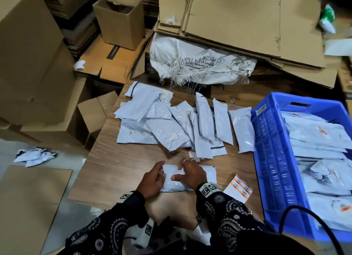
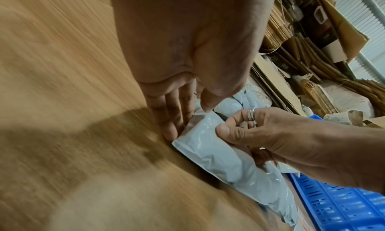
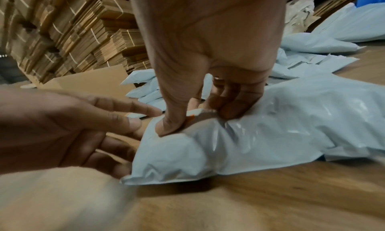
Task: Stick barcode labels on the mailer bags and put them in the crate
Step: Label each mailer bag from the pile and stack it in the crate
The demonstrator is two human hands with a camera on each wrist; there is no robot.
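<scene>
Blue crate [image 1: 270, 159] — labelled mailers [image 1: 316, 132] inside, right hand [image 1: 191, 171] grip pinching label [image 3: 192, 115] onto mailer bag [image 1: 172, 184], left hand [image 1: 152, 180] grip spread

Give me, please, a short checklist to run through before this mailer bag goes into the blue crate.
1. Label on the mailer bag: cannot tell, right hand covers it, thumb and fingers pressing.
2. Bag steadied: ok, left hand rests at its end.
3. Crate within reach: ok, beside the bag.
4. Room in crate: ok, bags lie below the rim.
5. Label sheet ready: ok, near the right wrist.
</scene>
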